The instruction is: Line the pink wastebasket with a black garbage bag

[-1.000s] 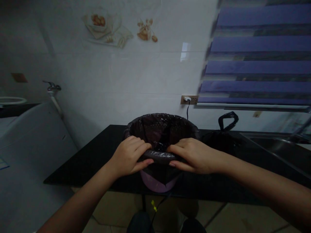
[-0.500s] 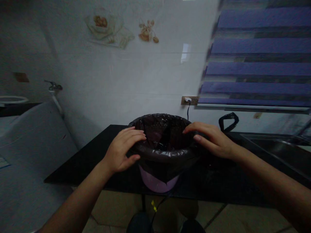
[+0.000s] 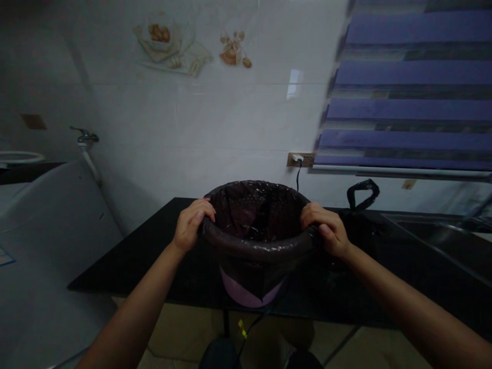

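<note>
A pink trash can (image 3: 246, 294) stands upright on the black countertop (image 3: 134, 256), close to its front edge. Its mouth is lined with a black trash bag (image 3: 261, 251), which is folded over the rim and hangs down outside to a point at the front. My left hand (image 3: 191, 223) grips the bag-covered rim on the left, fingers curled over into the mouth. On the opposite side my right hand (image 3: 326, 228) is closed around the rim in the same way. The bag's bottom inside is dark and hard to make out.
Right of the can sits a second black bag with a tied loop handle (image 3: 362, 195), beside a sink (image 3: 442, 236). A plugged socket (image 3: 300, 159) is on the wall behind. At the left stands a large pale appliance (image 3: 57, 230) below a tap (image 3: 86, 137).
Both hands have gone from resting over the rim with loose fingers to gripping it at its left and right sides. The can has barely shifted.
</note>
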Motion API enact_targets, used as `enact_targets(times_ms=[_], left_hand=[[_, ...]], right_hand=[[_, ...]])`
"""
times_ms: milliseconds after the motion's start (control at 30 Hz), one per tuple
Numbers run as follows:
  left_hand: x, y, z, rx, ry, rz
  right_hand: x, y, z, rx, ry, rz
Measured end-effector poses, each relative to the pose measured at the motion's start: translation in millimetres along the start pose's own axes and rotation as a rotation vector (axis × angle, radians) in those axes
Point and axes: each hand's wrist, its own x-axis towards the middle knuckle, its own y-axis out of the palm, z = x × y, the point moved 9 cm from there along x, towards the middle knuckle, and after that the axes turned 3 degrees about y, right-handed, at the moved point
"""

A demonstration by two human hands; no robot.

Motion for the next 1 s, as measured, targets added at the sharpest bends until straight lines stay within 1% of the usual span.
enact_targets(times_ms=[167,367,467,567,700,833,1000], left_hand=[[-1,2.5,-2,0.030,0.041,-0.060],[-4,2.2,-5,0.073,0.055,-0.231],[-7,1.0,-3,0.077,0.049,-0.305],[-9,0.2,-1,0.074,0.059,-0.336],[-10,-1.1,1,0.051,0.049,-0.339],[-11,-3.4,3,0.012,0.041,-0.364],[-13,-7.5,1,0.040,0.038,-0.375]], right_hand=[[-2,2,1,-0.100,-0.032,-0.104],[-6,4,0,-0.175,-0.070,-0.236],[-7,4,-1,-0.202,-0.067,-0.280],[-8,3,-4,-0.217,-0.024,-0.297],[-10,1,-8,-0.210,0.032,-0.291],[-11,-1,-9,-0.186,0.035,-0.281],[-14,-8,-8,-0.200,0.048,-0.265]])
